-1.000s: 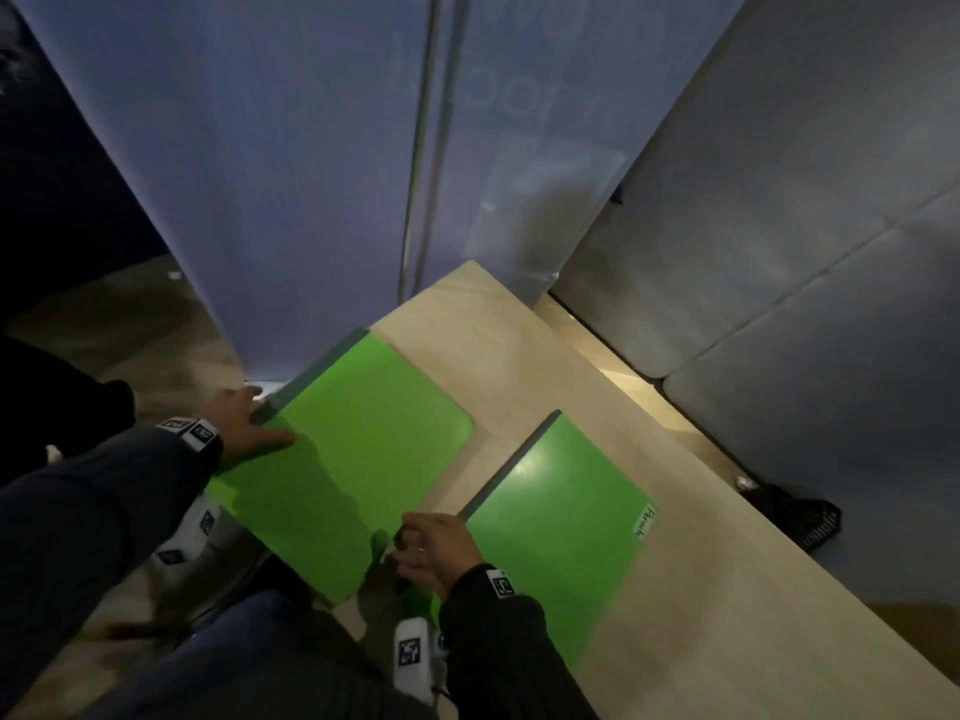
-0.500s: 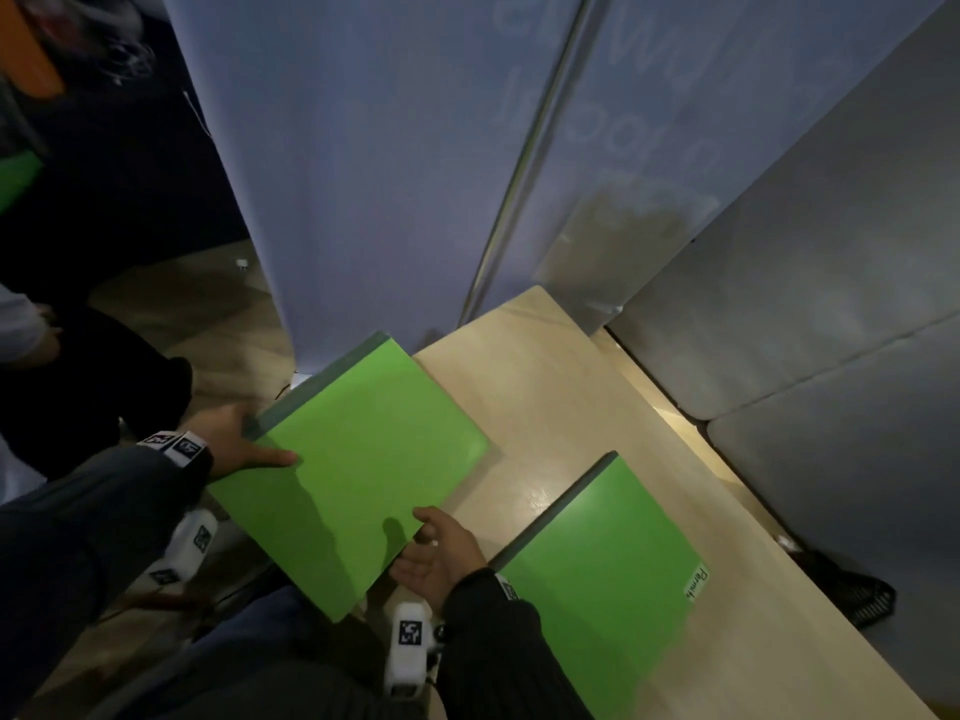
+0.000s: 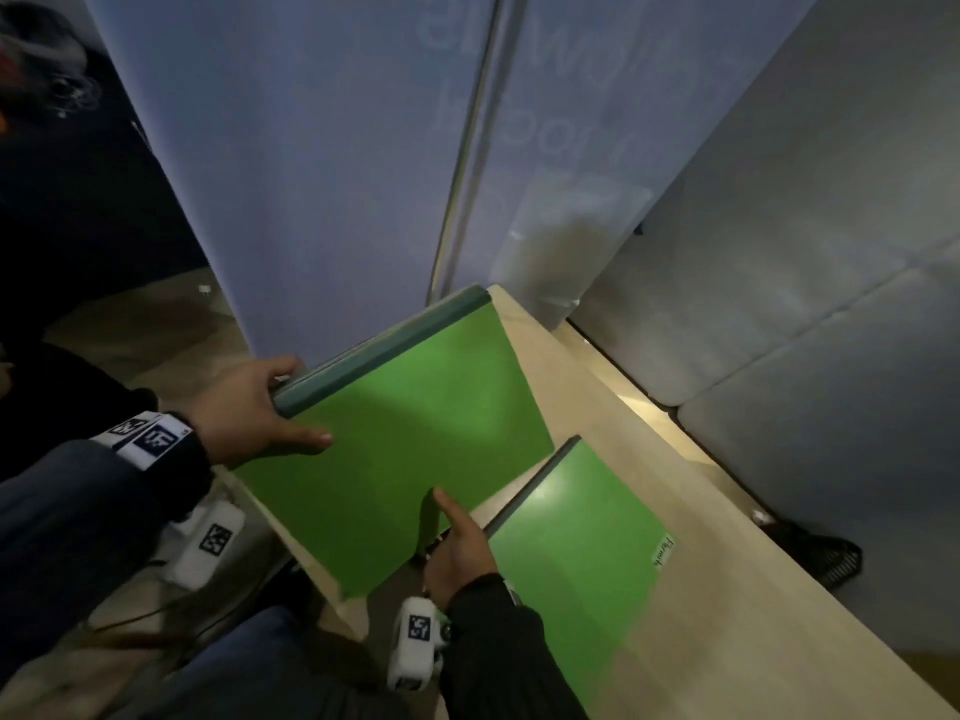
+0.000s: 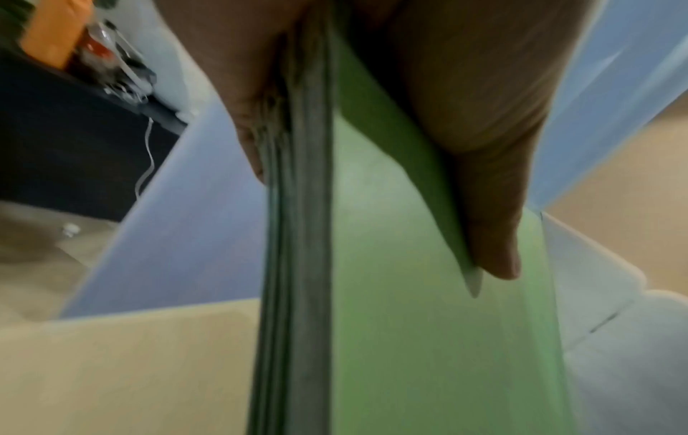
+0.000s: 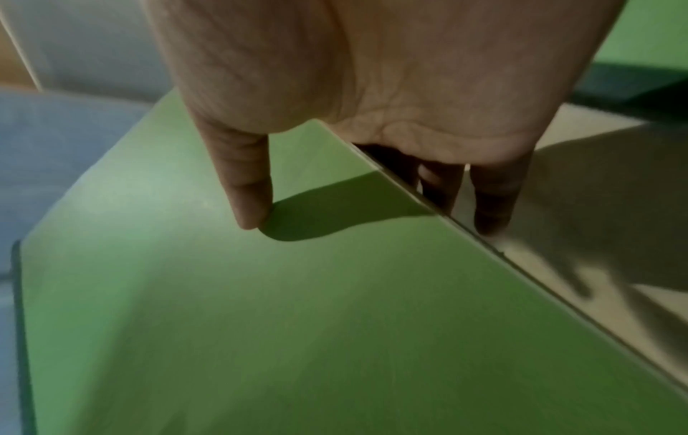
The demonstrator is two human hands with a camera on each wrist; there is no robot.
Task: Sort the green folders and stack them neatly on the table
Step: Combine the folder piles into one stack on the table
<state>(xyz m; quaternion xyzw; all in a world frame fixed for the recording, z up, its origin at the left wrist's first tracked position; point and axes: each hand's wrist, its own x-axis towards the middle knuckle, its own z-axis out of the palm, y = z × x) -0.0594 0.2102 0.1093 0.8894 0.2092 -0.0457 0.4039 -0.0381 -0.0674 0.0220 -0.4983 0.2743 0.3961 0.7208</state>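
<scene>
Both hands on one green folder, lifted above the wooden table. Left hand grips its dark spine corner — thumb on the cover, fingers beneath. Right hand pinches the near edge — thumb on top, fingers under. A second green folder, labelled, lies flat on the table.

The held green card folder has a matt, smooth cover and a darker grey-green spine that looks like cloth tape, slightly ribbed in the left wrist view. The second green card folder lying flat shows a soft sheen and carries a small white paper label. The pale wood-look desk is smooth and lightly glossy, catching reflections. The bluish panels behind look like matt fabric, joined by a dull metal strip.
</scene>
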